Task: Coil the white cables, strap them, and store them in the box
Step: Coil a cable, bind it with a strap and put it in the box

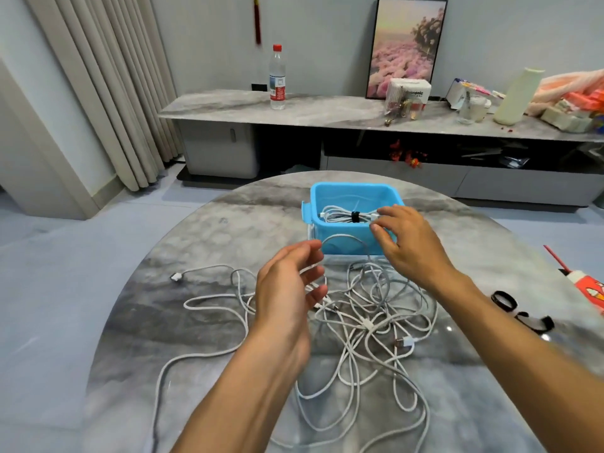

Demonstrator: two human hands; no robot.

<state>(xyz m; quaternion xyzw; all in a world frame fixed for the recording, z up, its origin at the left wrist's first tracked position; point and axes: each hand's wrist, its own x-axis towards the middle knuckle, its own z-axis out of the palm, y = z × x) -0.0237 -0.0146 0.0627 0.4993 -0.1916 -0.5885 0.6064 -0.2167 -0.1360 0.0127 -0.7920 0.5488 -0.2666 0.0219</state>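
Between my right hand fingertips I pinch a thin white cable, which loops down in front of the blue box. My left hand hovers with a loose, open grip, palm turned inward, fingers slightly curved above the tangle of white cables sprawled across the marble counter. One coiled bundle, bound with a black strap, lies inside the box. Spare black straps lie near my right forearm.
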